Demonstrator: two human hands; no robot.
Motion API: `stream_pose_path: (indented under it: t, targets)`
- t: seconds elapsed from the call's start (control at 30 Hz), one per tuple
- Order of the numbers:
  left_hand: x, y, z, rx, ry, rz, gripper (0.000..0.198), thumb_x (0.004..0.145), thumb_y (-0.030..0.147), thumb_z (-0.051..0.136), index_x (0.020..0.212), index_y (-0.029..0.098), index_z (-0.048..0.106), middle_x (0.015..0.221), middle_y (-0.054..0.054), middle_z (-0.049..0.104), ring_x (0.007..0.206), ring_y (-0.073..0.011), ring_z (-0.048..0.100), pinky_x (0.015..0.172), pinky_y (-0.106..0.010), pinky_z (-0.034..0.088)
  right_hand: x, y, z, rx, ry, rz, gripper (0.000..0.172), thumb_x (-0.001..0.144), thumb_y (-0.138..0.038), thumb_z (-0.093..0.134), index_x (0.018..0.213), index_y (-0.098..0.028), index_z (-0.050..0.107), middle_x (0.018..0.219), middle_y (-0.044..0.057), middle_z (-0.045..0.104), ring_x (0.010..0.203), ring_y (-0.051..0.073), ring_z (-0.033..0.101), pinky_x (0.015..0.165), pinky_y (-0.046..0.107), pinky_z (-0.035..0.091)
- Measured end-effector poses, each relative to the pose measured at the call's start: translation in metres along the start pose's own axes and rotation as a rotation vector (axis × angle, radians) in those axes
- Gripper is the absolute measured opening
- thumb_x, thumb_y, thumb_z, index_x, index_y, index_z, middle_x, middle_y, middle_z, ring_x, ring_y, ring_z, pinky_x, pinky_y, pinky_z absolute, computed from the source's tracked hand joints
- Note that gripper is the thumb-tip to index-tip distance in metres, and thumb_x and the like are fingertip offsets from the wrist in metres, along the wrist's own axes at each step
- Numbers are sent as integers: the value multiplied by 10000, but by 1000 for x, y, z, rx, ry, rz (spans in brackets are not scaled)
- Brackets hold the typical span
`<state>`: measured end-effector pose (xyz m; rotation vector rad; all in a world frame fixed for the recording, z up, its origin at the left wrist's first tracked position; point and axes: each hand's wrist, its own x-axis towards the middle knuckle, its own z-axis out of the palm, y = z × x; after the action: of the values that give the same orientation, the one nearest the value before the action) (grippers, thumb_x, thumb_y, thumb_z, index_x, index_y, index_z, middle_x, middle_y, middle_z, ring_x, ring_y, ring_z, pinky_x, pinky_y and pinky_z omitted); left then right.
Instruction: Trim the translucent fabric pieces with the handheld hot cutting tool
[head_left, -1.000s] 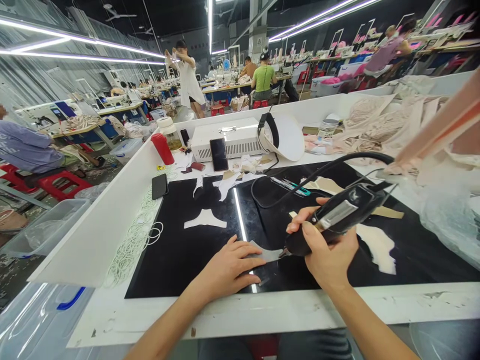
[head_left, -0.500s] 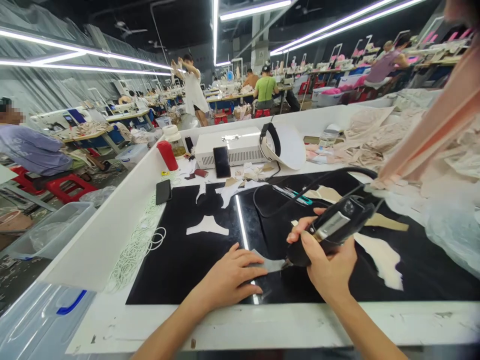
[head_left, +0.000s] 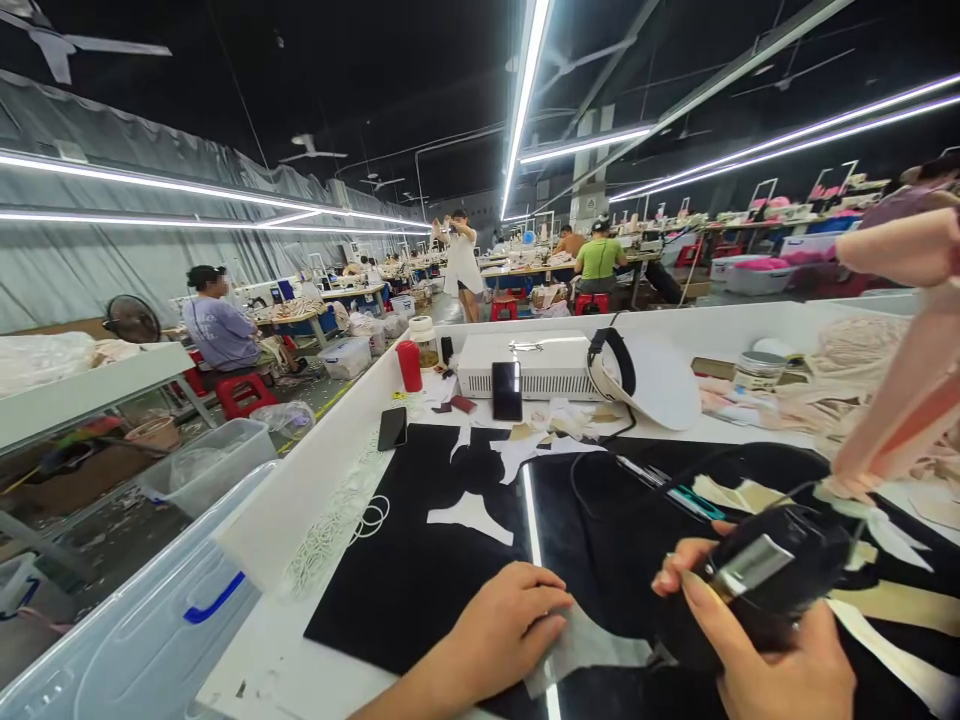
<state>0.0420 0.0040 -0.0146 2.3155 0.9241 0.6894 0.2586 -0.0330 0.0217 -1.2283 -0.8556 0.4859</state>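
Note:
My left hand (head_left: 517,625) rests on a thin translucent grey template (head_left: 592,640), its fingers stretched out and lying on the left end. The template lies on a glossy black board (head_left: 420,590). In my right hand (head_left: 772,640) is a black corded electric fabric cutter (head_left: 765,575) with a shiny metal plate, thumb and fingers wrapped round its body. The cutter's lower tip is at the template's right end; whether it touches is too dark to tell. A white cut piece (head_left: 471,517) lies further back on the board.
Pens and a teal-handled tool (head_left: 694,500) lie behind the cutter. Further back are a white metal box (head_left: 525,365), a phone (head_left: 506,390), a white visor (head_left: 660,380) and a red cup (head_left: 409,366). Pale cord (head_left: 330,550) heaps at left; peach fabric (head_left: 892,400) hangs at right.
The view has tilted up and turned left, so hands and board appear lower and further right. My left fingers lie closer together. Both hands keep their places at the template and cutter.

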Motion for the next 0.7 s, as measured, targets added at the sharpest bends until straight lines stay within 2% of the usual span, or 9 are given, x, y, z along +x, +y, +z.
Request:
stream_pose_path:
  t: [0.33, 0.57, 0.7]
  targets:
    - [2, -2, 3, 20, -1, -112, 394, 877, 205, 673, 1269, 243, 671, 1333, -58, 610, 1226, -201, 567, 1097, -305, 429, 0, -1, 3, -44, -13, 26, 639, 702, -562, 779, 1197, -237, 538, 828, -16, 668, 674, 203, 664, 791, 367, 535]
    - [1, -4, 6, -30, 7, -124, 294, 847, 183, 703, 1130, 260, 710, 1307, -20, 618, 1210, -185, 573, 1078, -293, 421, -1, -10, 4, -104, -1, 98, 701, 646, -587, 792, 1201, -245, 535, 851, -9, 669, 785, 242, 643, 953, 462, 475]
    - [2, -1, 4, -74, 16, -141, 201, 826, 151, 710, 1002, 247, 715, 1266, -3, 638, 1183, -175, 586, 1046, -283, 429, -2, -19, 6, -155, 9, 115, 677, 636, -585, 787, 1169, -244, 545, 875, 6, 676, 857, 276, 640, 1003, 501, 446]
